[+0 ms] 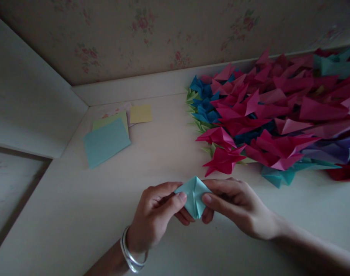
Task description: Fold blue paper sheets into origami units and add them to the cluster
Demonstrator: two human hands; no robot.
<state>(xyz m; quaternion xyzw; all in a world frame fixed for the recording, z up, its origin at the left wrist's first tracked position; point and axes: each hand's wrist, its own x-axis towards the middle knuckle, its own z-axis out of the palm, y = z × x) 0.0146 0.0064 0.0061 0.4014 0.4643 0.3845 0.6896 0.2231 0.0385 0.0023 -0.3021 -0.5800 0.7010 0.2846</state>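
Note:
Both of my hands pinch a small pale teal folded paper piece (193,194) just above the white table (77,214). My left hand (157,214), with silver bangles on its wrist, grips the paper's left side between thumb and fingers. My right hand (235,203) grips the right side the same way. The paper has a diamond outline with a centre crease. Just beyond it lies a red folded paper figure (223,160).
A large heap of folded paper figures (278,115), mostly pink and red with some blue, green, teal and purple, fills the right back of the table. Flat paper sheets lie at the left back: teal (106,142), green (110,120) and yellow (141,113). A floral wall stands behind.

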